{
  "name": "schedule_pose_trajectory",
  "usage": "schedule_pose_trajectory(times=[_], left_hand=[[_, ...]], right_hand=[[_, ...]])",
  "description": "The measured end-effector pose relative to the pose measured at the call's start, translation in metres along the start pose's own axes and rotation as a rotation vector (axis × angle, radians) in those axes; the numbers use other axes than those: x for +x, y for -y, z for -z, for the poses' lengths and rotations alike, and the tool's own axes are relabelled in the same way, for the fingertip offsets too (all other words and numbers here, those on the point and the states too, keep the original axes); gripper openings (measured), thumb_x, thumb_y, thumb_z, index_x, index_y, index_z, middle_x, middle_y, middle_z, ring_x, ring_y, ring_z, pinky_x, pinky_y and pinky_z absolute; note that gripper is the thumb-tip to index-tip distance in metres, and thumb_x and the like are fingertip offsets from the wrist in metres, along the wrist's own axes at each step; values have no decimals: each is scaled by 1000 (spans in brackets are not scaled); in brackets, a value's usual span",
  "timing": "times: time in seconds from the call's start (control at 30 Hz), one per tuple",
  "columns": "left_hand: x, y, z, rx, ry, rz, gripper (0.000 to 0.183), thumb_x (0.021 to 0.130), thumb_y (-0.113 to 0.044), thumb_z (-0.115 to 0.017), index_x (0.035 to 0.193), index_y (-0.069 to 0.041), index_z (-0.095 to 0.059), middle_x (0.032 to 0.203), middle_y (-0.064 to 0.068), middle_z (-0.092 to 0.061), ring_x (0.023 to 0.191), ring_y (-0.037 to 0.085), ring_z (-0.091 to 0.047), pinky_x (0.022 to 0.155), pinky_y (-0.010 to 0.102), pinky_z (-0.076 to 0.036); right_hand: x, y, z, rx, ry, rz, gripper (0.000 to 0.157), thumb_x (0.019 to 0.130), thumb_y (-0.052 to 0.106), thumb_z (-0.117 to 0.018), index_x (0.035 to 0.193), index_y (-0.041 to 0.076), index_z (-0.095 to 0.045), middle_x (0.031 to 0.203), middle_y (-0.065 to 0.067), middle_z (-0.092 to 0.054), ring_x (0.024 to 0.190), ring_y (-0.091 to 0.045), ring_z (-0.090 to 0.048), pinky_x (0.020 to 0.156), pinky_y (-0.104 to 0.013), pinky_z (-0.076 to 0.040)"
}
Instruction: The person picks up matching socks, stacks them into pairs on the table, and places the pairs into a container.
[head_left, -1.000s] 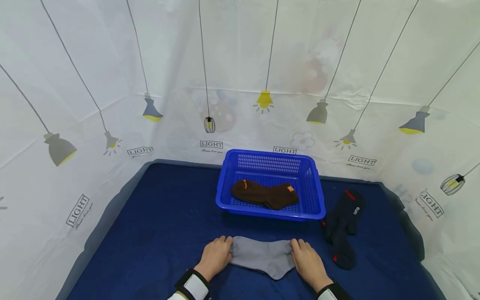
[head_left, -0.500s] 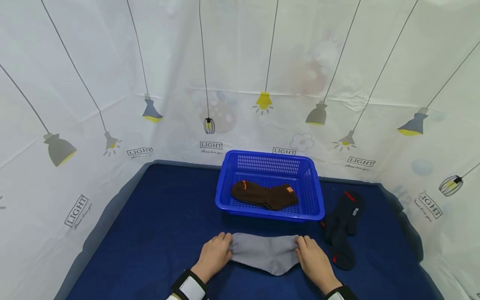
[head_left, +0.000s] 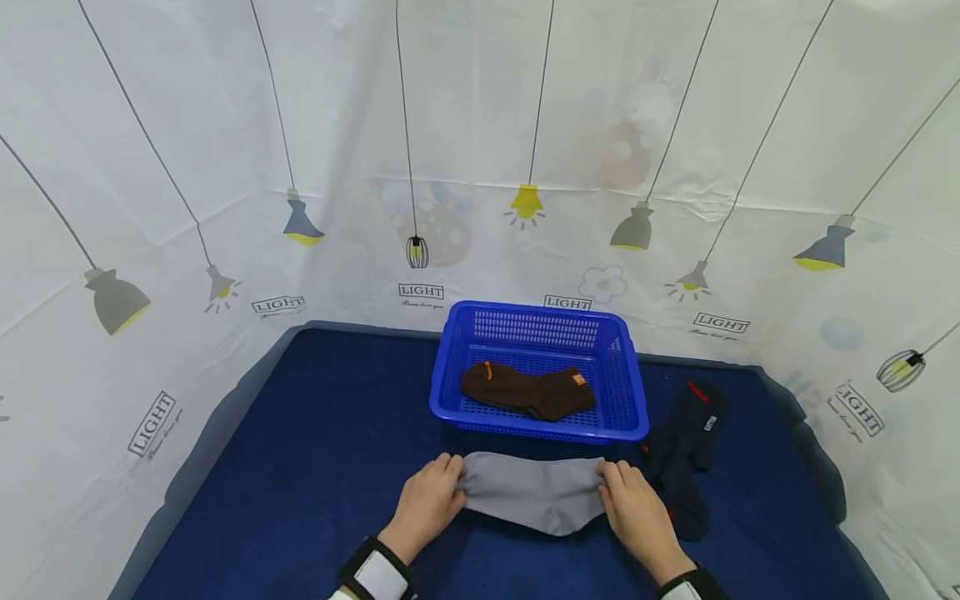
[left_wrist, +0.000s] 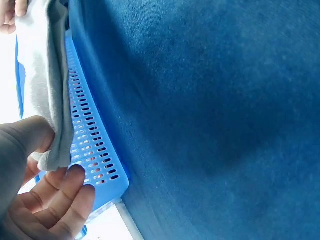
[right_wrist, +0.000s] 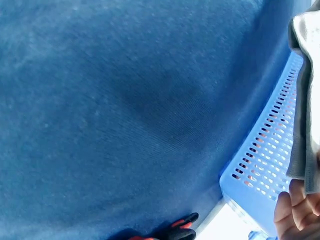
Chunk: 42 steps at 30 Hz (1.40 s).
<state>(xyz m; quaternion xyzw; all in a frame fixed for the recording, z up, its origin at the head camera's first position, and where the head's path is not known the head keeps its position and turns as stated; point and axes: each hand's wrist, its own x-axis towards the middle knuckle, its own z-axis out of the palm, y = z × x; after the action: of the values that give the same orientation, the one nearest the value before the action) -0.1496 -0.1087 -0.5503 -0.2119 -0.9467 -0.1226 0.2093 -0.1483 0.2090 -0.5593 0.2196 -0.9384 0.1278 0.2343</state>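
Note:
A pair of grey socks (head_left: 528, 492), laid one over the other, is stretched sideways between my two hands in front of the basket. My left hand (head_left: 426, 504) pinches the left end; in the left wrist view the thumb lies over the folded layers of the socks (left_wrist: 45, 80) and the fingers curl beneath. At the other end my right hand (head_left: 637, 517) pinches the socks by the edge. The right wrist view shows the layered socks (right_wrist: 305, 115) held above the blue cloth, fingertips (right_wrist: 295, 207) under the lower edge.
Beyond the hands stands a blue plastic basket (head_left: 442, 408) with brown socks (head_left: 528, 392) inside. Black socks (head_left: 686, 450) with red patches lie right of it on the dark blue cloth (head_left: 322, 433). A white printed curtain (head_left: 480, 108) surrounds the back and sides.
Both hands have raised the grey socks and moved them slightly forward, toward the basket. The right hand has also shifted right, drawing the socks out straighter. Basket, brown and black socks have stayed put.

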Motion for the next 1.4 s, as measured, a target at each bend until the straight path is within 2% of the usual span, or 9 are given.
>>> schedule_pose_trajectory(times=[0.2, 0.3, 0.37, 0.43, 0.53, 0.63, 0.83, 1.17, 1.4], left_hand=[[3, 1, 3, -3, -37, 6, 27, 63, -12, -71, 81, -15, -52, 68, -3, -45, 54, 13, -46, 44, 25, -36], [5, 1, 6, -13, -49, 14, 26, 63, -11, -71, 81, -15, -52, 69, -4, -45, 54, 12, -45, 45, 24, -35], [7, 2, 9, -14, -68, 10, 26, 63, -10, -70, 81, -15, -52, 69, -4, -45, 55, 12, -45, 45, 24, -35], [10, 2, 11, -16, -92, 2, 26, 63, -10, -70, 80, -15, -52, 69, -4, -45, 54, 12, -45, 44, 24, -34], [14, 3, 14, -12, -123, -18, 26, 63, -9, -70, 81, -15, -52, 69, -3, -45, 54, 11, -45, 45, 24, -35], [20, 4, 17, -8, -141, -33, 26, 63, -9, -70, 81, -14, -53, 70, -3, -46, 55, 12, -46, 45, 24, -36], [35, 8, 25, 3, -155, -43, 26, 63, -10, -71, 82, -13, -53, 71, -1, -48, 56, 13, -48, 45, 26, -37], [63, 14, 40, 5, -116, -43, 22, 68, -8, -69, 84, -12, -55, 73, 0, -50, 60, 15, -51, 48, 27, -41], [85, 19, 49, 8, -91, -29, 20, 71, -9, -68, 86, -10, -55, 74, 2, -51, 59, 16, -50, 47, 28, -41]], right_hand=[[4, -2, 5, 14, -55, 24, 26, 72, 5, -68, 96, 5, -56, 78, -3, -49, 66, -18, -47, 56, -31, -39], [5, -3, 8, 28, -88, 39, 17, 83, 15, -58, 97, 4, -56, 79, -4, -49, 68, -19, -48, 57, -32, -40], [6, -3, 10, 38, -110, 48, 20, 91, 21, -48, 98, 4, -56, 80, -5, -49, 69, -21, -48, 58, -33, -40], [9, -3, 14, 43, -124, 52, 22, 92, 21, -45, 98, 3, -56, 80, -5, -49, 69, -22, -48, 59, -34, -39], [15, -3, 19, 47, -142, 57, 17, 84, 12, -53, 98, 2, -56, 79, -6, -49, 69, -23, -49, 60, -35, -39], [21, -5, 23, 52, -153, 61, 23, 75, 5, -60, 98, 2, -55, 80, -7, -49, 69, -24, -49, 60, -36, -39], [34, -8, 28, 45, -151, 81, 22, 76, 5, -61, 98, 1, -55, 81, -8, -50, 71, -24, -49, 61, -36, -39], [63, -13, 39, 38, -131, 77, 24, 76, 2, -66, 97, 2, -55, 80, -7, -50, 67, -20, -48, 57, -32, -39], [85, -19, 46, 41, -96, 42, 23, 78, 2, -65, 99, 3, -55, 82, -8, -51, 70, -22, -50, 59, -34, -41]])
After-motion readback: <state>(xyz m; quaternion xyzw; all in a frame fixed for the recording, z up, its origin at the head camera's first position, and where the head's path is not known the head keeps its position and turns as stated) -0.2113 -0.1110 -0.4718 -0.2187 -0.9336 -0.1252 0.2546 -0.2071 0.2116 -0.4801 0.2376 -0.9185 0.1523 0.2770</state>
